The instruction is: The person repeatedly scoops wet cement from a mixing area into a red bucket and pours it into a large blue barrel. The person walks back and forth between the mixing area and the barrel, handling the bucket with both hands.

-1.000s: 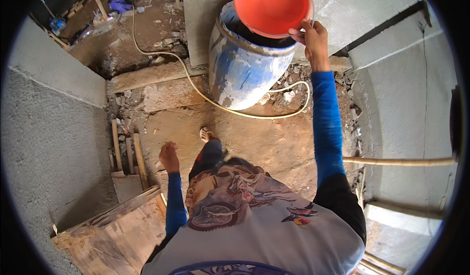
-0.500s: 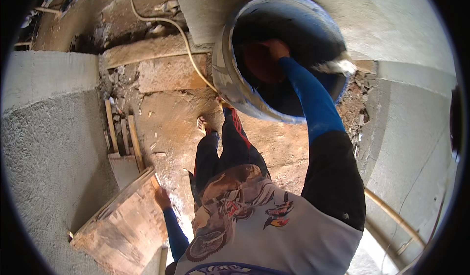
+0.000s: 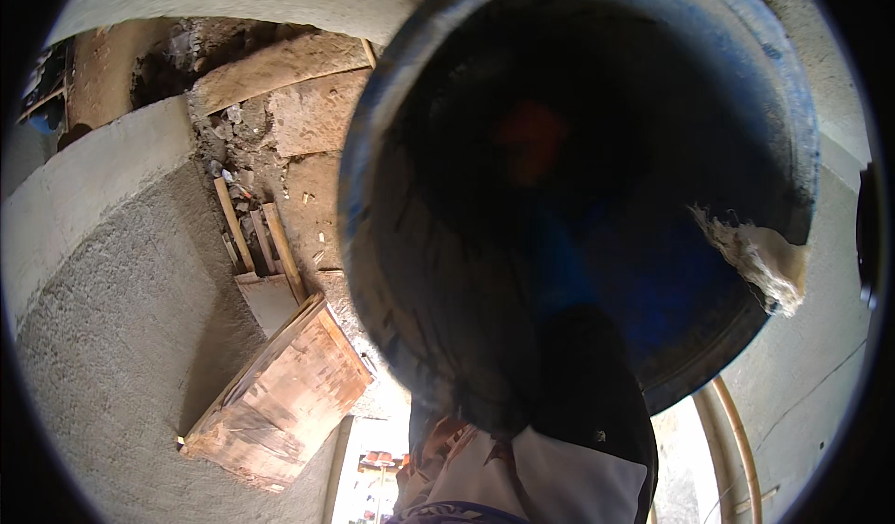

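A large blue barrel [image 3: 368, 272] with a scuffed rim fills much of the view, its mouth facing me. Its inside is very dark. My right arm, in a blue and black sleeve [image 3: 562, 263], reaches deep into it. At the arm's far end is a dim, blurred orange-red patch [image 3: 531, 142], where the hand and the reddish round container it gripped in the earlier frame cannot be told apart. The fingers are lost in shadow. A frayed whitish bundle [image 3: 764, 261] hangs over the barrel's right rim. My left hand is out of sight.
On the left, a wooden panel [image 3: 284, 393] leans by a rough grey wall [image 3: 103, 310], beside several wood strips [image 3: 280, 249]. Rubble [image 3: 228, 137] and flat boards [image 3: 317, 118] lie beyond. A pale pole [image 3: 741, 445] stands at the lower right.
My head and torso have come much closer over the barrel, which looks far larger. My right arm has gone deeper inside. My left hand, earlier at the wooden panel's edge, has left the view.
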{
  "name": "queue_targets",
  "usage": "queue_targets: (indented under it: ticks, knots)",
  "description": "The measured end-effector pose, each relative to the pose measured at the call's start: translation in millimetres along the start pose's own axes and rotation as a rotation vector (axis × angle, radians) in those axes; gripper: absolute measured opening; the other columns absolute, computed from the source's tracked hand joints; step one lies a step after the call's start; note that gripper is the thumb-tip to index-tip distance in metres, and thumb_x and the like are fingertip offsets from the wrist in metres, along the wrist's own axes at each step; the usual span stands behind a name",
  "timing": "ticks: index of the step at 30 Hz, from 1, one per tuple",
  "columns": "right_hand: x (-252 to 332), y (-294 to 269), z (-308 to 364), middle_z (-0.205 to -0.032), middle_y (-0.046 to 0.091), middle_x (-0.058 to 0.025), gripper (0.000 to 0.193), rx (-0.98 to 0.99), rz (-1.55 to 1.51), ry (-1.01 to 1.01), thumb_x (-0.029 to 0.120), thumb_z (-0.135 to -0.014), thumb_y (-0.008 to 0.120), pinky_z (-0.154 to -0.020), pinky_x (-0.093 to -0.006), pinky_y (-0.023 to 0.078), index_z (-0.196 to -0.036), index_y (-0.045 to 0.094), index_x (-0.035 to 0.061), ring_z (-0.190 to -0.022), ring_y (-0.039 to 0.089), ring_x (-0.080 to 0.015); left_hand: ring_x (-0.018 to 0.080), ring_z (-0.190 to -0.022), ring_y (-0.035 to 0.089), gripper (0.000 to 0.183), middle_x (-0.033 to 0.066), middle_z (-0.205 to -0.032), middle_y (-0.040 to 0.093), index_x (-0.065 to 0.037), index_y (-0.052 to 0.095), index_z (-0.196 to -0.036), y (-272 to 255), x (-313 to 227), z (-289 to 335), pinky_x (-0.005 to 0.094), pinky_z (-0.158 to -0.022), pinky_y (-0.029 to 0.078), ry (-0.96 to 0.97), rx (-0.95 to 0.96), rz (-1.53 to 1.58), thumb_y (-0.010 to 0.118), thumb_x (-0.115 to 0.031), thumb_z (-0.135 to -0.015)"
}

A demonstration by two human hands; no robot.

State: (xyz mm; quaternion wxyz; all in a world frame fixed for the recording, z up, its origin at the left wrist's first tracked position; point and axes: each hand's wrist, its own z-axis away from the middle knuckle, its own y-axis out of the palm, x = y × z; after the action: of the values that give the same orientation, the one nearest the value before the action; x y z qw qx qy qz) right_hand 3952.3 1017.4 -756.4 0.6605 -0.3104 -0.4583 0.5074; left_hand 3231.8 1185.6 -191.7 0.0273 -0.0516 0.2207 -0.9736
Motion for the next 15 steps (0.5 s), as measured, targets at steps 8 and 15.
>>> queue_targets:
  ticks: [8, 15]
  knots:
    - [21.2, 84.9, 38.2, -0.125, 0.054, -0.0223, 0.046, -0.028, -0.069, 0.098, 0.034, -0.096, 0.041, -0.098, -0.0477, 0.042, -0.135, 0.042, 0.0083, -0.110, 0.057, -0.0373, 0.0288, -0.075, 0.070, 0.024, 0.0154, -0.088, 0.066, -0.005, 0.058, -0.111, -13.4, -34.1, 19.5, 0.0369, -0.055, 0.056, -0.357, -0.140, 0.392, 0.059, -0.019, -0.091]
    - [2.7, 91.0, 63.4, -0.130, 0.052, -0.0214, 0.052, 0.039, -0.018, -0.022, 0.035, -0.098, 0.039, -0.103, -0.0490, 0.037, -0.142, 0.037, 0.0077, -0.114, 0.054, -0.0379, 0.0216, -0.077, 0.067, 0.028, 0.0103, -0.090, 0.067, -0.006, 0.064, -0.110, 31.8, -63.3, 25.0, 0.0325, -0.059, 0.055, -0.171, -0.020, 0.252, 0.063, -0.024, -0.088]
